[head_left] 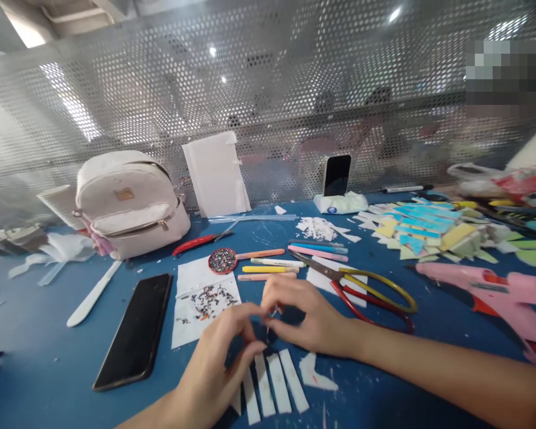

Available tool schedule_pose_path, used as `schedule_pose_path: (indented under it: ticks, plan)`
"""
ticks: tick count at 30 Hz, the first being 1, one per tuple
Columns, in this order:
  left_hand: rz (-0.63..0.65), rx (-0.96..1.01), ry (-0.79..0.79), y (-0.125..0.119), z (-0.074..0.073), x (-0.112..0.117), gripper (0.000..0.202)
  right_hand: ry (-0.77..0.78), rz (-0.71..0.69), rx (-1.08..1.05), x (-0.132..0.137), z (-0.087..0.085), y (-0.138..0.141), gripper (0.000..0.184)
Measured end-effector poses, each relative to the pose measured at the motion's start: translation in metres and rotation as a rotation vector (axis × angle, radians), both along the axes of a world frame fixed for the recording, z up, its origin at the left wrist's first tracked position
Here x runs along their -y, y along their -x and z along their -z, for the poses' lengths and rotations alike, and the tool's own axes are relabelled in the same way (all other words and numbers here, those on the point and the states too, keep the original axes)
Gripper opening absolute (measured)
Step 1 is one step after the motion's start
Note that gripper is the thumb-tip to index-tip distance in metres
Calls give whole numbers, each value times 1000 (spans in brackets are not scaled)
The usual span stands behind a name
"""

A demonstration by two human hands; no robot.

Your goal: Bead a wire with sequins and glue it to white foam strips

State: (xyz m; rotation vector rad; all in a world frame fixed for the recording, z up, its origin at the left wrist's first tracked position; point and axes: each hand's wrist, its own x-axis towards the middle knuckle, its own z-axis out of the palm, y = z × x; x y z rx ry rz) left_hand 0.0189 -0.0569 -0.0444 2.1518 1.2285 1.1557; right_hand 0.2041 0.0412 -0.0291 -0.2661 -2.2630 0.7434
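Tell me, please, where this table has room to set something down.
Mostly bare table lies left of the flat black phone, nearer than the white knife; a narrow gap separates scissors from glue gun. Crowded: around left hand, right hand, paper strips and pens.

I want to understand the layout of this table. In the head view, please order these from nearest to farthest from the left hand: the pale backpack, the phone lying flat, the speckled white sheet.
From the left hand:
1. Speckled white sheet, just beyond the hand.
2. Phone lying flat, off to its left.
3. Pale backpack, at the back left.
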Motion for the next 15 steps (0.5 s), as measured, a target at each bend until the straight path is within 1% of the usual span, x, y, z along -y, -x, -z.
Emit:
schedule_pose_path:
  ticks: [3, 5, 8, 13, 15]
  plan:
    - [75, -88, -116, -1, 0, 0, 29, 164, 35, 14, -4, -1, 0, 6]
    - [106, -158, -202, -1, -1, 0, 21, 212, 11, 32, -5, -1, 0, 6]
    - [126, -240, -258, -1, -3, -1, 22, 223, -24, 25, -5, -1, 0, 7]
    - [175, -291, -223, 1, -5, -2, 29, 194, -48, 9, -4, -2, 1, 11]
    - [176, -296, -224, 3, -5, -1, 30, 187, -39, 17, -4, -1, 1, 11]
